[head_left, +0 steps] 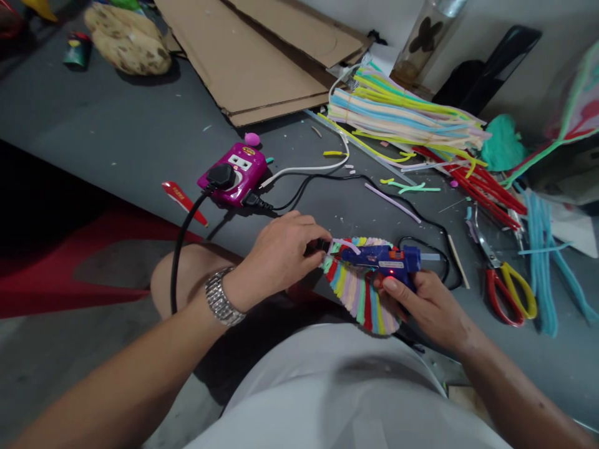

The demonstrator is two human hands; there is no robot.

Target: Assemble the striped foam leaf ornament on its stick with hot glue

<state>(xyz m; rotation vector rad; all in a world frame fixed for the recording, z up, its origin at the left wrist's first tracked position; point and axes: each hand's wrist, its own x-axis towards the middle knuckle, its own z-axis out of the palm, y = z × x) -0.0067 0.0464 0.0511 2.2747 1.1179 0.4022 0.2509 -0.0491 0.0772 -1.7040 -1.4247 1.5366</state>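
In the head view, the striped piece [358, 299] is held at the near edge of the desk [140, 128]. Rows of coloured fuzzy stems fill most of what shows, so it looks well advanced; one short lilac strip [349, 243] crosses its upper part out of line and seems unfixed. The glue gun [374, 255] hides the middle, so I cannot tell what gaps remain. The right hand [435, 302] has its fingers curled round that gun's grip, thumb along the side. The left hand [285, 246] pinches a small dark piece [319, 245] at the work's left tip; what it is, I cannot tell.

Counted: one striped piece, one gun, one purple power strip [238, 165] with two black plugs, one pair of scissors [503, 293] towards the desk's right end, one red tube [185, 202] by the near edge. The bundled pastel stems [402, 118] towards the back edge are too many to count.
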